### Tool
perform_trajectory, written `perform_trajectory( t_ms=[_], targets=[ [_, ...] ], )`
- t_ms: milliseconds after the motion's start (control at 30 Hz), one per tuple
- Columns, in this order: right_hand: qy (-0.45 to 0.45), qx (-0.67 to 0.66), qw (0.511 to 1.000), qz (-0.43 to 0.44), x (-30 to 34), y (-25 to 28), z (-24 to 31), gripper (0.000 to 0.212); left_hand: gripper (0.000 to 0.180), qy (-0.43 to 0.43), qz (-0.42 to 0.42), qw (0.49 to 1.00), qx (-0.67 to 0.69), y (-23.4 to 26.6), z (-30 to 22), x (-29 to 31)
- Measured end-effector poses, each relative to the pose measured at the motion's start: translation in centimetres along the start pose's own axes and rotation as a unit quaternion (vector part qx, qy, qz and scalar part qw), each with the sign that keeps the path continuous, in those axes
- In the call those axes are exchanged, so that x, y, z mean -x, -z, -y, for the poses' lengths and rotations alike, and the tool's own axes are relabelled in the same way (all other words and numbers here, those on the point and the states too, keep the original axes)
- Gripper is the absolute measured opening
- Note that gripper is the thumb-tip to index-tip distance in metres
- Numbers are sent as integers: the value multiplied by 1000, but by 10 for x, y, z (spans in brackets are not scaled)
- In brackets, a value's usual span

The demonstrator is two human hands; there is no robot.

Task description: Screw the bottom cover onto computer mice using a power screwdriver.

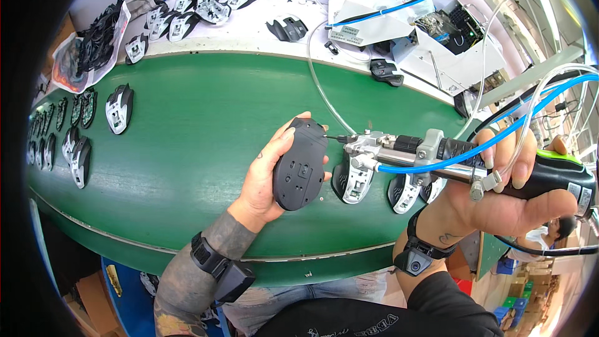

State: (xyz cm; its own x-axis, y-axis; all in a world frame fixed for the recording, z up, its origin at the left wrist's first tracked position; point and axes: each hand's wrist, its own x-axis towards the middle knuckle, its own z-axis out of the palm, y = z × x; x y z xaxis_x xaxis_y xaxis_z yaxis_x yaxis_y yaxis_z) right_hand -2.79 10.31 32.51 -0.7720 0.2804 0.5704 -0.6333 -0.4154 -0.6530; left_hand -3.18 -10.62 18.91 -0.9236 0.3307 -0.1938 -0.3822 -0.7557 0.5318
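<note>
One black mouse-shaped unit [301, 159]: matte, elongated, rounded at the lower end; flat face toward the camera, with small recesses and slots around its middle.
Unit position: held above the green desk [206, 125], upper end pointing away from the person.
Left hand [257, 181]: grip closed around the unit, thumb along its left edge, fingertips showing at the right.
Right hand [483, 212]: grip wrapped around the powered screwdriver [455, 148].
Screwdriver tip: at the unit's upper right edge; contact cannot be confirmed.
Blue hose [437, 166]: attached to the screwdriver's metal fitting.
Black-and-white shell [357, 185]: on the desk, right of the unit.
</note>
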Motion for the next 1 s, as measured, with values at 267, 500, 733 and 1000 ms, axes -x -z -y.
perform_trajectory(
  t_ms=[267,500,733,1000],
  targets=[
    [31,-64,995,71,-1,-3,3,59,52,17,45,998,43,-6,-4,2],
    [30,-109,984,135,-3,6,10,67,42,-49,-69,996,27,8,-9,-14],
    [-11,-100,980,171,6,-16,11,61,43,-101,-44,993,39,5,-14,-14],
    [-15,-102,981,162,10,-23,12,59,44,-100,-28,993,47,2,-18,-8]
  ],
)
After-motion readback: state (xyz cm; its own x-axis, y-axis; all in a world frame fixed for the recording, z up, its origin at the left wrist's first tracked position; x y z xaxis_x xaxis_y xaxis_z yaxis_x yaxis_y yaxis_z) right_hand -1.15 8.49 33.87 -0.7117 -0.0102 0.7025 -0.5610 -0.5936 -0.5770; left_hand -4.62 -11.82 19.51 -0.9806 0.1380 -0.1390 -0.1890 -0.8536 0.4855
